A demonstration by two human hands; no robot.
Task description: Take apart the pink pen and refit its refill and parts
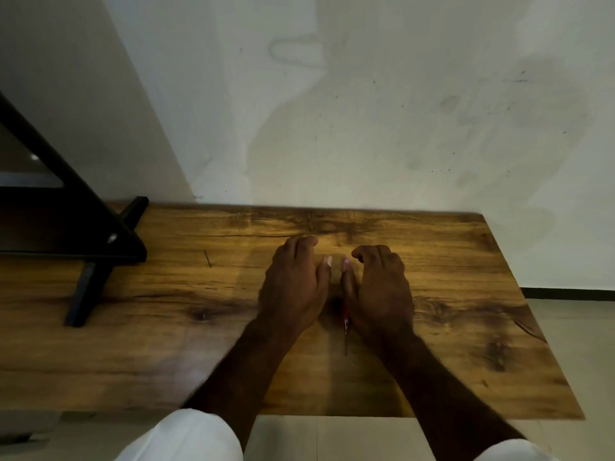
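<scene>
The pink pen (346, 319) lies on the wooden table (466, 294), pointing toward me, its thin dark tip near the front. Its far end is hidden under the thumb of my right hand (379, 291). That hand rests palm down just right of the pen with its fingers curled. Whether it grips the pen is unclear. My left hand (294, 287) sits palm down just left of the pen, fingers loosely curled, with nothing seen in it. The two thumbs nearly meet above the pen.
A black metal frame (93, 247) stands on the table's left part, one leg reaching forward. A thin dark mark (207, 258) shows on the wood between the frame and my left hand. A white wall rises behind the table; tiled floor lies to the right.
</scene>
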